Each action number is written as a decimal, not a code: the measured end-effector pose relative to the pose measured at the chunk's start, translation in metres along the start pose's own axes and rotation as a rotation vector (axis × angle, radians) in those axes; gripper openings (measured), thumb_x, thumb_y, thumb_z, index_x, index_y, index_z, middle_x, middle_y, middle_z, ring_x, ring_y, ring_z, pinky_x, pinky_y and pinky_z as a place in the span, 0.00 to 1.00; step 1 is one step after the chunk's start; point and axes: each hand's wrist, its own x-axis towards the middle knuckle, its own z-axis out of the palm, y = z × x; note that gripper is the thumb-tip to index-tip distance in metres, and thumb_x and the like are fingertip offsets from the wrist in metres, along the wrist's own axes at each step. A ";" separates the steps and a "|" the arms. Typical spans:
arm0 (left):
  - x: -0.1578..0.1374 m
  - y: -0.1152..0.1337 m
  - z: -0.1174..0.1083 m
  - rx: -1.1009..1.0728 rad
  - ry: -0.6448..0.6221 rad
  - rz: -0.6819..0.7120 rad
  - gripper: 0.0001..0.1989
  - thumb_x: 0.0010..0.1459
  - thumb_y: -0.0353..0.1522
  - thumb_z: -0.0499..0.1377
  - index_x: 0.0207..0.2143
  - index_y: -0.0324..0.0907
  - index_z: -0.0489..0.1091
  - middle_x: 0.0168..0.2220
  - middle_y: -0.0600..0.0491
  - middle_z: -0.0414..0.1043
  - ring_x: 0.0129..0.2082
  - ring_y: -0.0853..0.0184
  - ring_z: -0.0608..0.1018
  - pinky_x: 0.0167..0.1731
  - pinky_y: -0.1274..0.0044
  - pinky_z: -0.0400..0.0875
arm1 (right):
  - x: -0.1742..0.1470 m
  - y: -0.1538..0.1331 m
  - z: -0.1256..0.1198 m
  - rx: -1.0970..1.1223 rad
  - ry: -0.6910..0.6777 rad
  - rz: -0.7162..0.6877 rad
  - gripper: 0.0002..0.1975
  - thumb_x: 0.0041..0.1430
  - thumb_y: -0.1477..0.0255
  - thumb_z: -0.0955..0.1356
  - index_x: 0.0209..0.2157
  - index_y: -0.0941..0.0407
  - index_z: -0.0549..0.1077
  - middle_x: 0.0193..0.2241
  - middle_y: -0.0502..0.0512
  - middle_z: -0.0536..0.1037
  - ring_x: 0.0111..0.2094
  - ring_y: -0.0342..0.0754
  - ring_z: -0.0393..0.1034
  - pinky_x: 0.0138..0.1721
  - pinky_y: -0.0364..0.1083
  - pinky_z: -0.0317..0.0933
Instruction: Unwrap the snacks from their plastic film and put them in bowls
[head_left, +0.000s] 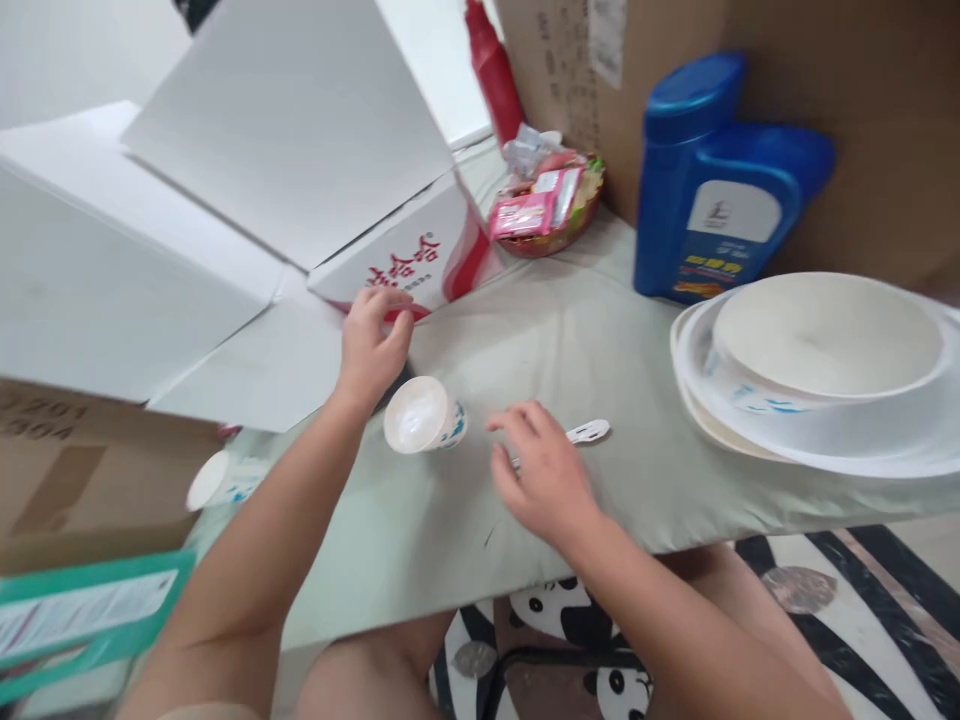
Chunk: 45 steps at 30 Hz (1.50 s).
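My left hand is raised in front of the white and red carton, its fingers apart and nothing in them. Below and right of it, a white paper cup with blue print stands on the cloth-covered table. My right hand hovers or rests just right of the cup, fingers spread and curved, apart from the cup. Under and behind its fingers lies a thin white plastic piece with a rounded end, partly hidden by the hand. A second paper cup is by my left forearm.
At the back sit a basket of pink packets, a red bottle and a blue jug. White bowls and plates are stacked at right. Open carton flaps spread left, above a brown box and a green package.
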 end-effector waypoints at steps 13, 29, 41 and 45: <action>-0.153 -0.007 0.035 -0.392 -0.301 -0.362 0.31 0.56 0.43 0.65 0.60 0.46 0.62 0.61 0.42 0.62 0.58 0.57 0.74 0.55 0.65 0.74 | -0.002 -0.005 0.045 0.009 -0.209 0.286 0.24 0.60 0.72 0.64 0.59 0.56 0.67 0.62 0.70 0.63 0.58 0.64 0.70 0.52 0.63 0.70; 0.055 0.132 0.176 -0.231 -0.224 -0.408 0.31 0.57 0.39 0.67 0.58 0.40 0.59 0.59 0.37 0.64 0.58 0.53 0.75 0.55 0.70 0.66 | 0.034 0.018 0.007 0.069 0.367 0.191 0.19 0.61 0.76 0.63 0.54 0.54 0.63 0.51 0.63 0.68 0.51 0.53 0.69 0.51 0.57 0.68; 0.117 0.131 0.214 -0.395 -0.052 -0.555 0.29 0.57 0.33 0.69 0.55 0.39 0.59 0.59 0.34 0.59 0.57 0.47 0.75 0.58 0.61 0.65 | 0.022 0.021 -0.017 0.054 0.284 0.247 0.19 0.61 0.76 0.62 0.54 0.52 0.62 0.51 0.64 0.70 0.54 0.56 0.70 0.50 0.58 0.70; 0.125 0.128 0.210 -0.445 -0.024 -0.512 0.30 0.59 0.29 0.66 0.58 0.39 0.54 0.63 0.34 0.54 0.62 0.52 0.69 0.62 0.60 0.61 | 0.023 0.021 -0.018 0.050 0.282 0.231 0.19 0.61 0.76 0.62 0.54 0.53 0.63 0.50 0.64 0.71 0.53 0.56 0.70 0.51 0.58 0.69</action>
